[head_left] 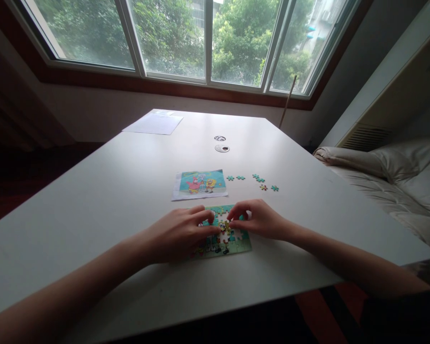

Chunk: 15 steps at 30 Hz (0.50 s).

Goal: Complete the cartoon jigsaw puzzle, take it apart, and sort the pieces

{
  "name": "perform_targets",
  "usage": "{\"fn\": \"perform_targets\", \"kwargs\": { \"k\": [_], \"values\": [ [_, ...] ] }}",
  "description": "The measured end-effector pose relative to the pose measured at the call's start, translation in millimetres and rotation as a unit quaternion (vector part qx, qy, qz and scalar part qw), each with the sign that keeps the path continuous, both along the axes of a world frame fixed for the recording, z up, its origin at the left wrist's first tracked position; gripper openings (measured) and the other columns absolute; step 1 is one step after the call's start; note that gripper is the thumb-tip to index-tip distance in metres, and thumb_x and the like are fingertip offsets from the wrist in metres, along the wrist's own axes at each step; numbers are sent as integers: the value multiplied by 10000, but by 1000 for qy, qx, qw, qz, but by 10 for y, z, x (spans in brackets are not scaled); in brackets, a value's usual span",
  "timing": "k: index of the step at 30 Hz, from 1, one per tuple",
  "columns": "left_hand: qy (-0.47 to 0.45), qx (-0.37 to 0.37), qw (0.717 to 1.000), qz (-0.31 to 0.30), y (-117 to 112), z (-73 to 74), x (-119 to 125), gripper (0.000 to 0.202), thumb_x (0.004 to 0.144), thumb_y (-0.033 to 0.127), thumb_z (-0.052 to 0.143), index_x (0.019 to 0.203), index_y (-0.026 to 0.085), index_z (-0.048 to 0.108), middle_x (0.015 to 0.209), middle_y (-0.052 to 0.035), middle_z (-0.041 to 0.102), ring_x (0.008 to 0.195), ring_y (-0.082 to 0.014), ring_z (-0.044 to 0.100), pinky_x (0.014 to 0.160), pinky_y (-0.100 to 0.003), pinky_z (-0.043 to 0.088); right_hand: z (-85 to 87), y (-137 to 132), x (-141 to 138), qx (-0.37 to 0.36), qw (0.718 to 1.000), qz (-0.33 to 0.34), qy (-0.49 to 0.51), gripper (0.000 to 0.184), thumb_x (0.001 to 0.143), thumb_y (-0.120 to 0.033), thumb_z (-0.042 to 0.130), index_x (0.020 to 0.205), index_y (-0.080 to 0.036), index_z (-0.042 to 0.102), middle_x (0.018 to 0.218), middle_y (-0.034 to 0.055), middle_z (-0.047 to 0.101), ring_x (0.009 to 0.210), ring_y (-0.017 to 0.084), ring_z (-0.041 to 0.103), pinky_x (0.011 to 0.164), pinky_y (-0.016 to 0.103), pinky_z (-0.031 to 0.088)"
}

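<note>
Touching puzzle (231, 237) with left hand (181, 231) at nine o'clock, right hand (261, 220) at two; cannot tell whether clamped in either grip.

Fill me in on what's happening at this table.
A person has both hands at a partly assembled jigsaw puzzle on the white table. The left hand lies over its left part, while the right hand has its fingers at a yellow piece near the middle; whether they grip it is hard to tell. Gaps show in the puzzle. A printed picture lies just beyond, with several loose pieces to its right.
</note>
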<state>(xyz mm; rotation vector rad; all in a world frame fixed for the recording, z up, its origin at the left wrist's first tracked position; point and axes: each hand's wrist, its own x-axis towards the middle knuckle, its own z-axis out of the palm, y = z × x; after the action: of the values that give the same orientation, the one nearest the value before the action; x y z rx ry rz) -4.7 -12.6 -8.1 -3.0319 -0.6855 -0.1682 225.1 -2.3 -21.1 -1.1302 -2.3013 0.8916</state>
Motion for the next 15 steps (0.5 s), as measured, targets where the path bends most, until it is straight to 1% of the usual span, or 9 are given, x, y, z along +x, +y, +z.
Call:
{"fn": "perform_targets", "kwargs": {
  "k": [6, 11, 15],
  "values": [
    [2, -6, 1000, 0, -2, 8, 9, 342, 809, 168, 443, 1128, 279, 494, 966, -54, 550, 819, -176, 506, 637, -249, 427, -22, -12, -13, 73, 997, -14, -30, 101, 704, -265, 610, 759, -196, 657, 657, -7, 610, 608, 86, 508, 589, 198, 372],
    [8, -13, 1000, 5, 0, -26, 10, 353, 794, 156, 442, 1127, 266, 489, 975, -58, 543, 830, -185, 503, 648, -263, 428, -40, -10, -16, 102, 994, 5, -35, 72, 714, -239, 600, 745, -194, 645, 650, -8, 600, 596, 85, 498, 609, 206, 368],
    [8, -5, 1000, 15, 1, -72, 31, 359, 792, 151, 428, 1130, 257, 481, 984, -63, 531, 834, -187, 498, 650, -267, 427, -42, -4, -17, 118, 992, 24, -36, 61, 720, -235, 602, 741, -189, 636, 643, -7, 601, 625, 98, 512, 645, 220, 369]
  ]
}}
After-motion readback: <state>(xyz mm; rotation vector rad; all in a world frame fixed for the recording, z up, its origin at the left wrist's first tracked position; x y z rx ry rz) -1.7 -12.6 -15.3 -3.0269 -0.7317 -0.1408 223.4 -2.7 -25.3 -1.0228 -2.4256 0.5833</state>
